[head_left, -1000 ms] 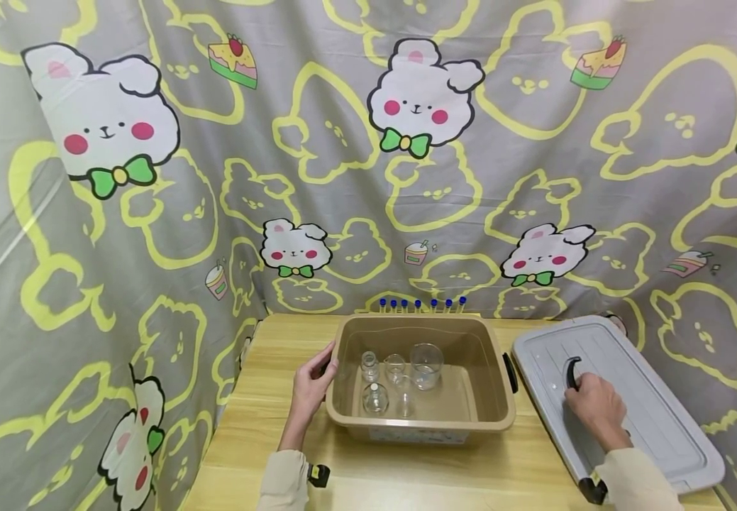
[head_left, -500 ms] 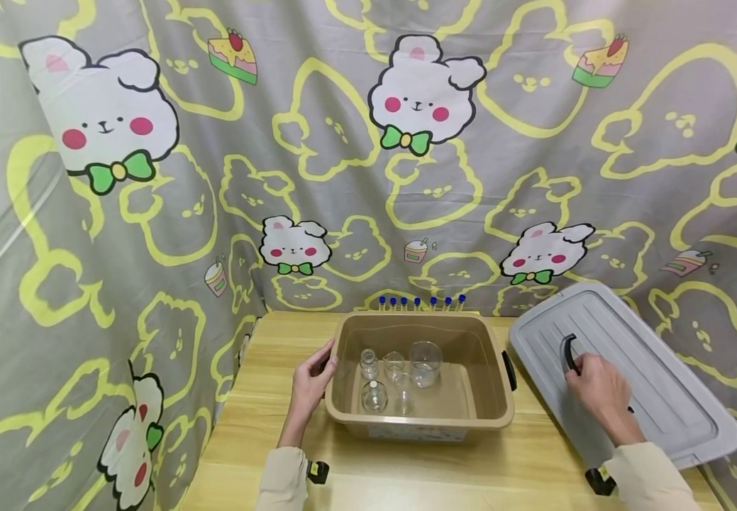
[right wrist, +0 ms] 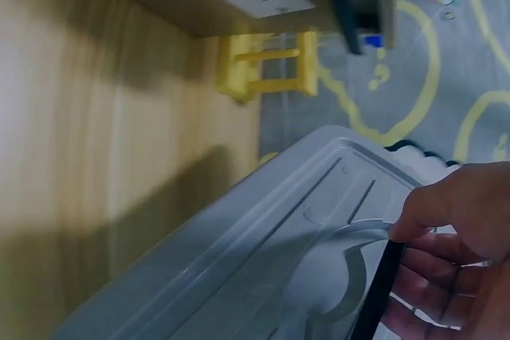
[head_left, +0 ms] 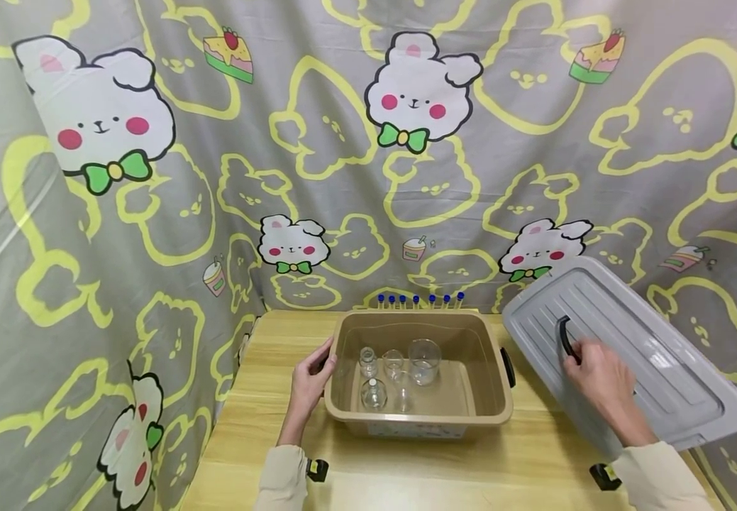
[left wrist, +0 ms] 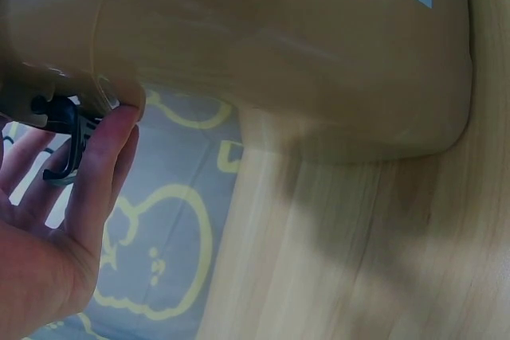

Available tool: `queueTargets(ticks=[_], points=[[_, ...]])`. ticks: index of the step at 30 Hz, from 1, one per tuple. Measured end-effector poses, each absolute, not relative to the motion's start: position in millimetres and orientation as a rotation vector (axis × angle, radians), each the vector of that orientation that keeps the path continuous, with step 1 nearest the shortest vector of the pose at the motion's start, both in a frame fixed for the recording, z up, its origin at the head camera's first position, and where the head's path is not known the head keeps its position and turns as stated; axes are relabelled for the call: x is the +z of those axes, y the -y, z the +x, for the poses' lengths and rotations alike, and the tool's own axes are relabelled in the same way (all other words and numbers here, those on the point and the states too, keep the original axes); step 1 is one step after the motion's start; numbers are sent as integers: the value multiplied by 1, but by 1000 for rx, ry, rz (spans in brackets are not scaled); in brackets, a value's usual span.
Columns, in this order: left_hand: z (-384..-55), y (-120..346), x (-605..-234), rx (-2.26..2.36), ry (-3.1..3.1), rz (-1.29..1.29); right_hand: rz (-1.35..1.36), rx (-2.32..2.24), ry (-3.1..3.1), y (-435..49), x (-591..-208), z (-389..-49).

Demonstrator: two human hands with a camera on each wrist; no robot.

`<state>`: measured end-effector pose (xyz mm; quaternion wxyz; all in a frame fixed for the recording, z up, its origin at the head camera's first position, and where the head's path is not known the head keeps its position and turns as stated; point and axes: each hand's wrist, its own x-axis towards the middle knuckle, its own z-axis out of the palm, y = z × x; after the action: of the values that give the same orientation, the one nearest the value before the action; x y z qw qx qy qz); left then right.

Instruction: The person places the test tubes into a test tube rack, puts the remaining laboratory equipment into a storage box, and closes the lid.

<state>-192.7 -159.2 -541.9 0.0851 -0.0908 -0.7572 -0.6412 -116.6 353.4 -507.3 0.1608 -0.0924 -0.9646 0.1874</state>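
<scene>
A brown plastic bin [head_left: 419, 420] stands on the wooden table with several pieces of clear glassware in its left half. Among these are a wide beaker [head_left: 424, 363], a small bottle [head_left: 368, 363] and a round flask [head_left: 374, 394]. At the bin's left end, my left hand [head_left: 308, 380] holds the rim, its fingers about the black latch [left wrist: 73, 137]. My right hand [head_left: 601, 380] grips the black handle of a grey lid [head_left: 668, 355] to the bin's right. That lid is tilted, its far end raised against the curtain. Palm and wrist hide part of the handle.
Behind the bin, several blue-capped tubes [head_left: 416, 300] stand in a yellow rack [right wrist: 267, 69]. A patterned curtain [head_left: 336, 142] closes off the back and left side of the table [head_left: 247, 440]. Another black latch [head_left: 507, 367] sticks out from the bin's right end.
My right hand has raised the lid from lying nearly flat to a tilt, its far edge rising up in front of the curtain. The left hand and the bin stay in place.
</scene>
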Motion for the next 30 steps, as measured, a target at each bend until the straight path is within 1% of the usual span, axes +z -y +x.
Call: queueTargets(ticks=[11,21,25,30], points=[[-192,161,-543,-1882,2261,-284,-147,479,2632,-333,-461,-109],[-191,159,-540,-1922,2262,-294,39,401,2498,-315,-424,-101],[-192,158,-541,-1911,2250,-297,100,397,2488,-307,-416,-101],[-193,157,-542,-1882,2249,-311,184,409,2483,-297,-416,-106]])
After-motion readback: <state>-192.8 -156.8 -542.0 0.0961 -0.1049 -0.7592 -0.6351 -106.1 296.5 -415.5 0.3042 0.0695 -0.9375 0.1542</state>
